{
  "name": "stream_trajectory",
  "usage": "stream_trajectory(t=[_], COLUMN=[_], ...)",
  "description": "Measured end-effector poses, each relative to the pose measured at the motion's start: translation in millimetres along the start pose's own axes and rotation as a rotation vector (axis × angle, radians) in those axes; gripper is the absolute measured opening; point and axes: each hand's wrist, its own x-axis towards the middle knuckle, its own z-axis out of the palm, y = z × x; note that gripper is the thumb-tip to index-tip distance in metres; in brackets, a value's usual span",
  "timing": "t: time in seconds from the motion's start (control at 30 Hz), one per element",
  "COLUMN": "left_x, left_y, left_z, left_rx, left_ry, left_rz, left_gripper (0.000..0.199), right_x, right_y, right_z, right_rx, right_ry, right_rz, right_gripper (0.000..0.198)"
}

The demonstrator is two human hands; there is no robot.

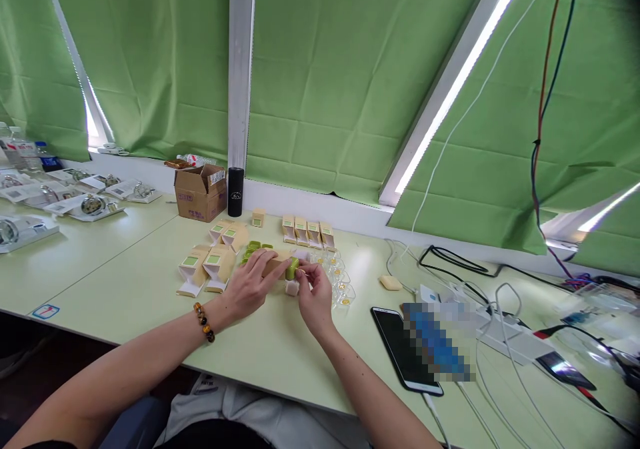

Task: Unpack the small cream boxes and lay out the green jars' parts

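My left hand [249, 287] is closed around a small brown cardboard box [273, 267], its fingers lying over the top. Between the fingertips of my right hand [316, 297] is a small green piece [292, 268], set against the right end of that box. Just below the box sits a small pale pink block [292, 289]. Several green pieces [254, 245] lie behind my left hand, partly hidden by it. Beside my right hand stand several clear plastic cups with yellow bits [345, 289]. Several open cardboard boxes with green labels [213, 265] stand to the left.
More small boxes [307, 230] line up at the back. Near the wall are a larger carton [200, 192] and a black tumbler [235, 192]. A phone [400, 349], a yellow block [391, 282] and a white power strip [505, 332] with tangled cables occupy the right. Packaged items [93, 203] lie far left.
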Motion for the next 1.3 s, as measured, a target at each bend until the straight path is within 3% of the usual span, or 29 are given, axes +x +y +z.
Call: stream_trajectory(t=[0.27, 0.47, 0.63, 0.83, 0.97, 1.17, 1.3], left_x=[2, 2, 1, -3, -2, -1, 0], left_y=[-9, -15, -14, -8, -7, -4, -7], left_z=[0, 1, 2, 3, 3, 2, 1], left_rx=[-0.081, -0.187, -0.122, -0.065, -0.066, -0.058, -0.06], left_ry=[0.036, 0.098, 0.113, 0.065, 0.075, 0.048, 0.027], left_rz=[-0.14, -0.193, -0.156, -0.016, 0.008, -0.045, -0.126], left_gripper=[0.077, 0.076, 0.075, 0.077, 0.078, 0.071, 0.067], right_x=[10, 9, 2, 0, 2, -2, 2], right_y=[6, -6, -22, -22, -17, -14, -18], right_z=[-7, -12, -8, -9, -8, 0, -8], right_rx=[0.176, 0.157, 0.184, 0.144, 0.165, 0.212, 0.231], right_ry=[0.052, 0.049, -0.101, -0.314, -0.385, -0.293, -0.186], right_rz=[0.117, 0.049, -0.041, 0.014, 0.013, 0.024, 0.035], right_gripper=[0.035, 0.033, 0.031, 0.037, 0.04, 0.038, 0.033])
